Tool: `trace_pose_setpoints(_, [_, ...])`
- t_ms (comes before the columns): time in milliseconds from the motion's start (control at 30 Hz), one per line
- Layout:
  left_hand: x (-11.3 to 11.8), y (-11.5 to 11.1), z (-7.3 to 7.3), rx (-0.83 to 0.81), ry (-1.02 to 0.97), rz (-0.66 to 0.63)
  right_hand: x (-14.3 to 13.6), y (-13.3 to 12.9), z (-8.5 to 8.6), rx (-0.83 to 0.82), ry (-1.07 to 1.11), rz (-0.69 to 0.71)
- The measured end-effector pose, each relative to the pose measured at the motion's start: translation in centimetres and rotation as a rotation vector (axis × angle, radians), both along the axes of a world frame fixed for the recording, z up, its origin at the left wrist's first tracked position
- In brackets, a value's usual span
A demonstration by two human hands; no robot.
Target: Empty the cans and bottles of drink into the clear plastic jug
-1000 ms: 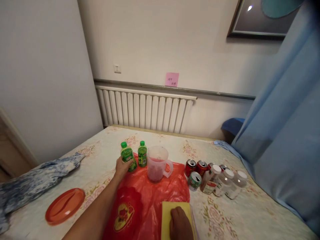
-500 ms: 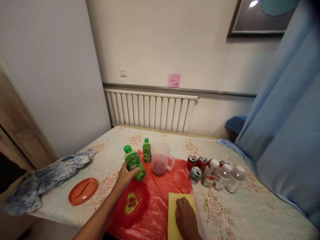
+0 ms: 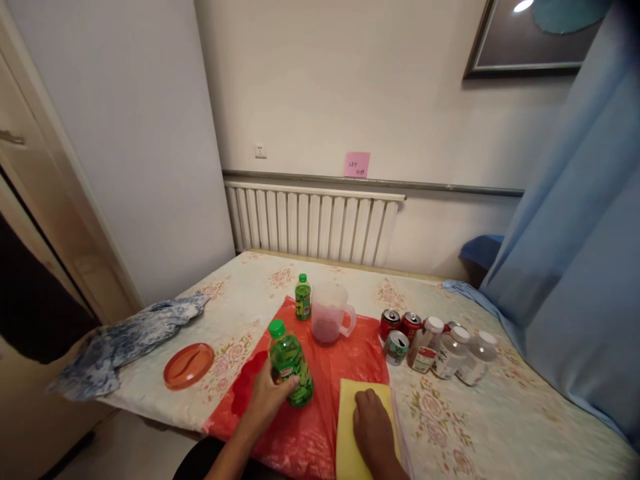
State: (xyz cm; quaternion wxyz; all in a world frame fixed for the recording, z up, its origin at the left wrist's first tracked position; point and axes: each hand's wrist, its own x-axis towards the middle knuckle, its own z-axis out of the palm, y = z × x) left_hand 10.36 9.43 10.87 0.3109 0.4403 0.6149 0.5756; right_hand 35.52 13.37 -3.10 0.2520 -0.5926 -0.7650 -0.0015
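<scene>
My left hand (image 3: 270, 393) is wrapped round a green-capped drink bottle (image 3: 291, 363), which is slightly tilted over the red plastic sheet (image 3: 320, 427). My right hand (image 3: 373, 427) lies on a folded yellow cloth (image 3: 349, 413), fingers curled under; what is beneath them is hidden. Behind the held bottle stand a smaller green bottle (image 3: 303, 298) and a translucent jug (image 3: 330, 313) with pinkish content. A red scalloped plate (image 3: 243, 387) is partly hidden behind my left hand.
To the right stand several drink cans (image 3: 396, 348) and white-capped bottles (image 3: 453, 353). An orange-red round lid (image 3: 189, 365) and a blue-and-white cloth (image 3: 145, 337) lie at left on the flowered tablecloth (image 3: 435, 427). A blue curtain (image 3: 575, 267) hangs at right.
My left hand has brought the green bottle nearer to me and a little right, now covering most of the red plate. My right hand stays on the yellow cloth. The view has shifted slightly left.
</scene>
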Motion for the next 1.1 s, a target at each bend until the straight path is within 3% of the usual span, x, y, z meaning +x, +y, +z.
trace_pose_setpoints(100, [0.8,-1.2,0.0,0.037,-0.071,-0.108,0.2,-0.1,0.2,-0.023,0.055,-0.002])
trace_pose_setpoints(267, [2.0,-2.9,-0.6,-0.007,-0.052,-0.115,0.1,-0.3,0.9,-0.056,0.128,0.006])
trace_pose_setpoints(433, [3.1,-4.4,-1.5,-0.029,-0.017,-0.132,-0.1,-0.1,3.8,-0.094,0.272,0.037])
trace_pose_setpoints(533, [4.2,-5.1,-1.5,-0.037,-0.026,-0.175,-0.3,0.3,7.7,-0.13,0.367,0.102])
trace_pose_setpoints(733, [6.4,-5.8,-1.7,-0.074,0.064,-0.209,-0.7,-1.5,19.1,-0.172,0.55,0.406])
trace_pose_setpoints(833, [7.0,-6.0,-2.5,-0.022,0.17,-0.196,-0.5,-3.0,22.4,-0.138,0.4,0.428])
trace_pose_setpoints(933, [7.0,-6.5,-3.1,0.016,0.249,-0.198,-0.2,-3.5,22.7,-0.126,0.231,0.34])
trace_pose_setpoints(1100, [6.8,-7.9,-3.1,0.011,0.303,-0.326,0.5,-3.5,20.7,-0.146,0.144,0.258])
